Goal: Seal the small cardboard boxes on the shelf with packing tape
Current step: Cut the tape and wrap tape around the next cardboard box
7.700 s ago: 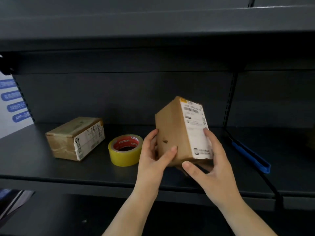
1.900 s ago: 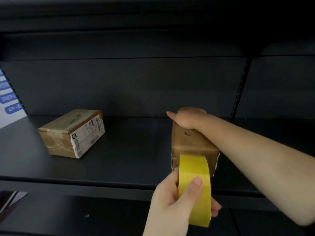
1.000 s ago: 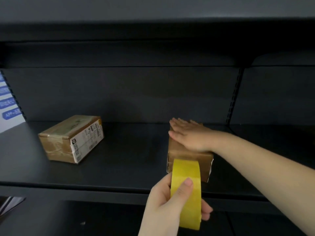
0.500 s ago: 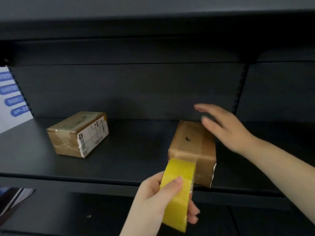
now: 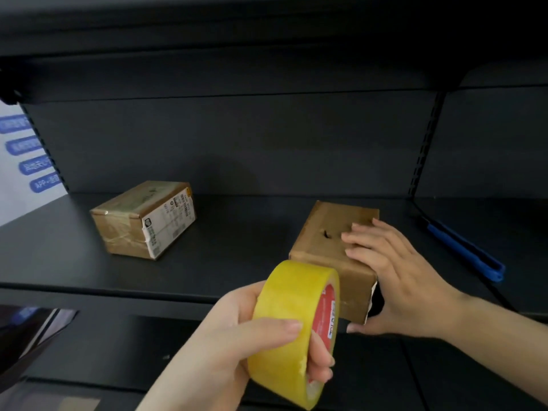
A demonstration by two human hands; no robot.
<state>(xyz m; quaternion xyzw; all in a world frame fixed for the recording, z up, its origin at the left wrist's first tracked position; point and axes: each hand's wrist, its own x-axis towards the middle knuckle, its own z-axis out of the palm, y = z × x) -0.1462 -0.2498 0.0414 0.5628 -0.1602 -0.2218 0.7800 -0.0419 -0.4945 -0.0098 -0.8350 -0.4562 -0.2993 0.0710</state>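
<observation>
A small brown cardboard box [image 5: 323, 232] with a small hole in its top lies near the front edge of the dark shelf [image 5: 237, 262]. My right hand [image 5: 397, 277] grips its near right corner, fingers over the top and thumb under the front edge. My left hand [image 5: 237, 336] holds a roll of yellow packing tape [image 5: 293, 327] with a red core just in front of the box. A second box [image 5: 142, 218], wrapped in tape and bearing a white label, sits to the left on the same shelf.
A blue utility knife [image 5: 462, 250] lies on the shelf to the right of the box. A white sign with blue labels [image 5: 23, 161] stands at the far left. Another shelf hangs overhead, and a lower one shows below.
My right hand came down from hovering over the box and now clasps its near right corner. The tape roll in my left hand has tilted, showing its red core.
</observation>
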